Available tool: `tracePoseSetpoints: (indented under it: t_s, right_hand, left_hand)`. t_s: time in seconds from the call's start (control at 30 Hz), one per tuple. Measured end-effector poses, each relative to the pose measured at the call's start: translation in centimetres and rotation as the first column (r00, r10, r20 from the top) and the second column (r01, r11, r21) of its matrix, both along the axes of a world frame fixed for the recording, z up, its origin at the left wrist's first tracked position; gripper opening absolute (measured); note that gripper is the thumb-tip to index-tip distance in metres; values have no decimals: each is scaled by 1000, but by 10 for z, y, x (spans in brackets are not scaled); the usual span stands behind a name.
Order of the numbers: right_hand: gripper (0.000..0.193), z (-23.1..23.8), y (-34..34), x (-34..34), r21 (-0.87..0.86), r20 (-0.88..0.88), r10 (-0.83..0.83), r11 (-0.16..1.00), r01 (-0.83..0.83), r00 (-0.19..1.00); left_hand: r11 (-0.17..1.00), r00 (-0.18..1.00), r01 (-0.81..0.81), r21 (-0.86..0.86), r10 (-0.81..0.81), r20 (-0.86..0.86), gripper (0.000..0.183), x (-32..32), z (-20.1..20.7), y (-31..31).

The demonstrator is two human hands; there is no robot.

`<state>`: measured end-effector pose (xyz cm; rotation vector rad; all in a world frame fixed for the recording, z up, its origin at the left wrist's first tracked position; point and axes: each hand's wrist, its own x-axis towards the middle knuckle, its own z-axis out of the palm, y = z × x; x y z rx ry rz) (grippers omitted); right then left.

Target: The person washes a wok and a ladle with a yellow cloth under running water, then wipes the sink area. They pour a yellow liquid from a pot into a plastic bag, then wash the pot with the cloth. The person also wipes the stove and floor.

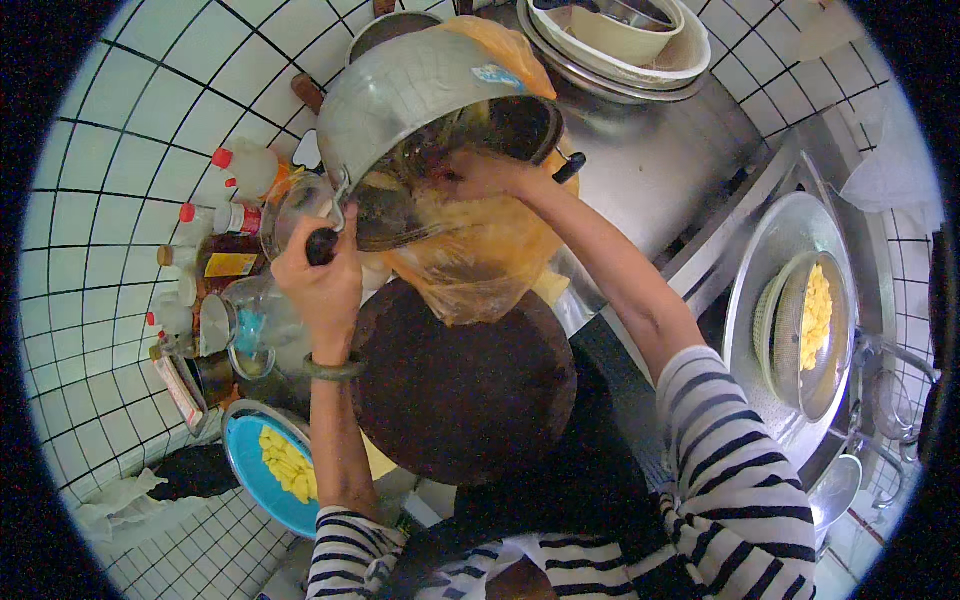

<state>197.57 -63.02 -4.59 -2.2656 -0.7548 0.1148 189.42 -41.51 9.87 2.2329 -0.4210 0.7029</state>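
I wear this wide fisheye camera on my head, the left of a side-by-side pair, and it looks down from close above, past my striped sleeves (735, 450), to my left hand (328, 288) and right hand (484, 176). The view is upright and unmirrored, the tiled wall (135, 150) bending toward its round dark rim.

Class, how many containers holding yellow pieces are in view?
2: a blue basin at the lower left and a mesh strainer at the right. More could be hidden.
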Motion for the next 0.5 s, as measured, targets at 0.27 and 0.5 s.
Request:
tracePoseSetpoints:
  t_s: [0.27, 0.5]
  right_hand:
    - [21, 33, -23, -19, 94, 186, -264, 964, 251, 946]
    - [21, 30, -5, 36, 348, 372, -738, 673, 652, 563]
  left_hand:
    - [999, 994, 3, -39, -7, -110, 27, 3, 2, -2]
    - [982, 961, 8, -189, -59, -270, 30, -2, 19, -15]
